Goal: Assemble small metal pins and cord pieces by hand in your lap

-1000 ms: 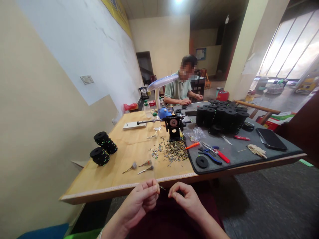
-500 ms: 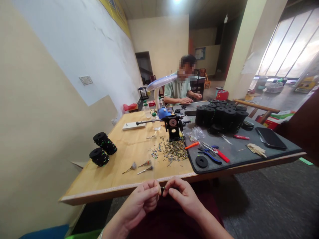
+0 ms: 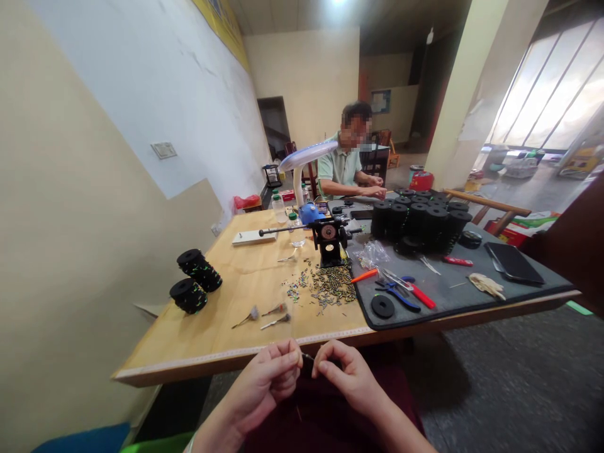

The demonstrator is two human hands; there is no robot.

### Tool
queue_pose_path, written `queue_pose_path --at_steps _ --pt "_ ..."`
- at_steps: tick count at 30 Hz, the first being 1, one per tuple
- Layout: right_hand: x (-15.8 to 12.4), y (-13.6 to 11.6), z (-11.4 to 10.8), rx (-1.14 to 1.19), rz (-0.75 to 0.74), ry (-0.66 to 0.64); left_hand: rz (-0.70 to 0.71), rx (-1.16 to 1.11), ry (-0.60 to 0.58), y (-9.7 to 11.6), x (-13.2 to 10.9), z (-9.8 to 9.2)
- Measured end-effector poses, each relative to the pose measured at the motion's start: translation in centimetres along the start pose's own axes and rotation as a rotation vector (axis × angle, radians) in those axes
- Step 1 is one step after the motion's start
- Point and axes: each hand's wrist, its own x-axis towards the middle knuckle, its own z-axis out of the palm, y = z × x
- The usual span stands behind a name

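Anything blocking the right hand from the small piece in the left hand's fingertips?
Nothing visible. The small dark piece sticks out of the left hand toward the right hand; contact there is too small to tell. The table lies beyond both.

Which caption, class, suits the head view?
Left hand pinches a small piece beside the right hand at a table.

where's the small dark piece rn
In the head view, low and near the middle, the small dark piece is pinched in the left hand, pointing toward the right hand.
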Motion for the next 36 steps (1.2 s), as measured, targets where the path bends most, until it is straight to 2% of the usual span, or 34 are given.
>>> queue_pose_path --at_steps 10,16,26,36 --pt "-0.9 1.0 -0.7 -0.046 0.045 0.027 -0.011 -0.006 -0.022 -0.1 -0.1 -0.1" --pt "-0.3 -0.1 -1.0 -0.013 0.005 0.007 -0.030 0.014 -0.027 -0.1 0.1 0.5" --pt "0.6 -1.7 0.1 -0.046 -0.037 0.023 -0.041 0.021 -0.008 -0.4 0.1 0.3" --pt "-0.2 -0.2 -0.4 -0.042 0.007 -0.002 -0.021 -0.007 0.006 0.0 0.1 0.2"
